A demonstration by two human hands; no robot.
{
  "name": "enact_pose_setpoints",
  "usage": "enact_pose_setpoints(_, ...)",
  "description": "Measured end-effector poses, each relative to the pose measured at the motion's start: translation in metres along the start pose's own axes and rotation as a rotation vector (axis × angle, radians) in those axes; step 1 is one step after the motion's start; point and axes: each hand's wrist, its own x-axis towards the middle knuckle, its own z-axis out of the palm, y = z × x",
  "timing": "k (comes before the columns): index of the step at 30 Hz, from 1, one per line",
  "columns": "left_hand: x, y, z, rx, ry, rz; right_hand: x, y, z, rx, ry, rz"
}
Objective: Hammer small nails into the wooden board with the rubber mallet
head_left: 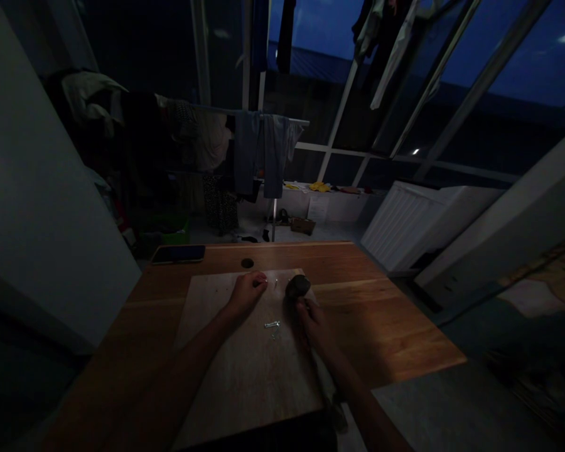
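My left hand (248,290) is closed in a pinch near the far edge of a pale wooden board (245,370). A small glint shows at its fingertips, apparently a nail (266,281). Just right of it, another nail (276,282) stands upright in the board. My right hand (313,320) grips a mallet close below its dark, rounded head (298,287), which is over the board's far right corner. The mallet's long handle runs back toward me under my forearm. Several loose shiny nails (272,324) lie on the board between my arms.
The board rests on a brown wooden table (358,301). A phone (177,253) lies at the far left corner, near a round dark hole (247,263) in the tabletop. Beyond stand a laundry rack with clothes (273,150) and a white ribbed cabinet (405,213). The room is dim.
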Motion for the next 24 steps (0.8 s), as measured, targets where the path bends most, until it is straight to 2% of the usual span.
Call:
enact_pose_setpoints(3, 0.000, -0.001, 0.000, 0.007, -0.004, -0.009, 0.010, -0.016, 0.004, 0.028, -0.008, 0.016)
enact_pose_setpoints(6, -0.002, 0.001, 0.000, 0.014, -0.008, 0.004, 0.024, -0.034, 0.008, 0.023, -0.010, -0.038)
enact_pose_setpoints(11, -0.003, 0.005, 0.000, 0.009, -0.029, 0.001, 0.036, -0.056, 0.013, 0.052, -0.113, -0.020)
enact_pose_setpoints(18, -0.002, 0.006, -0.002, -0.005, -0.056, -0.026, 0.039, -0.052, 0.030, -0.031, -0.149, -0.086)
enact_pose_setpoints(24, -0.001, 0.006, -0.003, 0.003, -0.051, -0.047, 0.038, -0.049, 0.032, -0.046, -0.139, -0.117)
